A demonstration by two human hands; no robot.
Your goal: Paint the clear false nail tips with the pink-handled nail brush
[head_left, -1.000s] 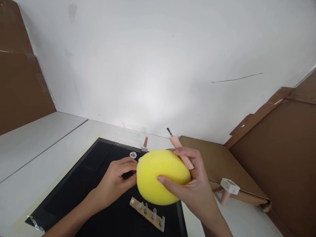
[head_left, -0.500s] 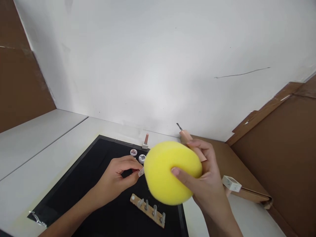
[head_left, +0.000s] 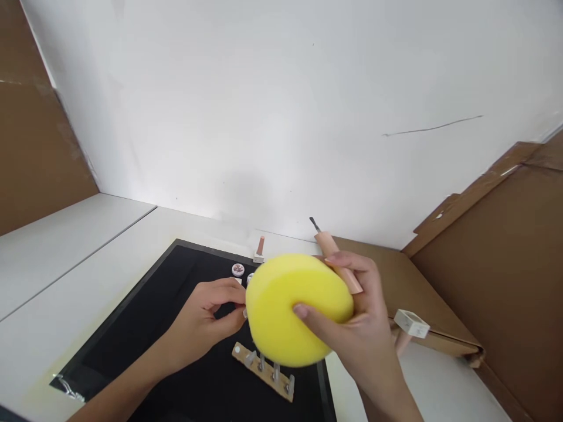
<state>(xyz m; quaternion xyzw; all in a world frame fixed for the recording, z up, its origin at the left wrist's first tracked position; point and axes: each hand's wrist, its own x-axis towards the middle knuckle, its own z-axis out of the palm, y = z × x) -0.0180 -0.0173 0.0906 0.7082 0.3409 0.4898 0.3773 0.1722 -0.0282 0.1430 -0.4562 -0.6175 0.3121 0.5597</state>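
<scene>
My right hand [head_left: 356, 319] grips a round yellow sponge [head_left: 292, 313], its thumb pressing a dent into the near face. Between its fingers, behind the sponge, it also holds a pink-handled nail polish brush [head_left: 338, 264] with dark bristles pointing up and left. My left hand [head_left: 215, 313] is closed in a pinch at the sponge's left edge, on a clear nail tip [head_left: 245, 314] mostly hidden by the sponge. Below the sponge, a wooden strip [head_left: 264, 373] with several clear nail tips standing on it lies on the black mat [head_left: 176, 305].
Behind the sponge stands a small bottle with a pink cap [head_left: 260, 248]. A little round pot [head_left: 238, 269] sits on the mat, another partly hidden beside it. At right are a cardboard box [head_left: 431, 293] and a white square block on a pink stem [head_left: 411, 323]. A white wall [head_left: 264, 117] rises behind.
My right hand has moved slightly left with the sponge and brush, so the sponge now covers most of the nail tip. My left hand has barely moved.
</scene>
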